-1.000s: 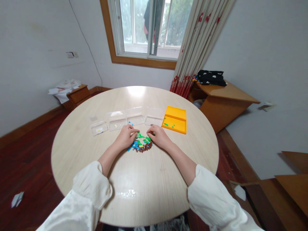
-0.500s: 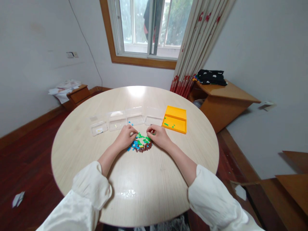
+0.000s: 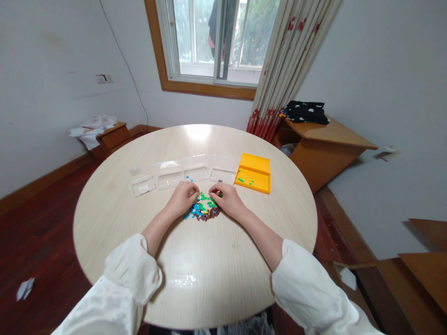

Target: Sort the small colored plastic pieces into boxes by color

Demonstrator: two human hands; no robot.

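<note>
A pile of small building bricks (image 3: 203,208) in blue, green, brown and a little yellow lies between my hands on the round table (image 3: 209,260). My left hand (image 3: 184,197) is closed at the pile's upper left edge, thumb and fingertips pinched together. On the other side my right hand (image 3: 226,197) is also closed, its fingers curled in over the green bricks. Whatever the fingertips hold is too small to make out.
Behind the pile stand several clear plastic boxes (image 3: 171,179) with lids open. Blue bricks (image 3: 189,178) lie by one. A yellow case (image 3: 254,180) at right holds a few green bricks. Beyond the table are a wooden desk (image 3: 335,135) and a curtain (image 3: 279,70).
My right hand has shifted a little to the left, nearer to my left hand. The left hand has barely moved, and the boxes and pile look the same.
</note>
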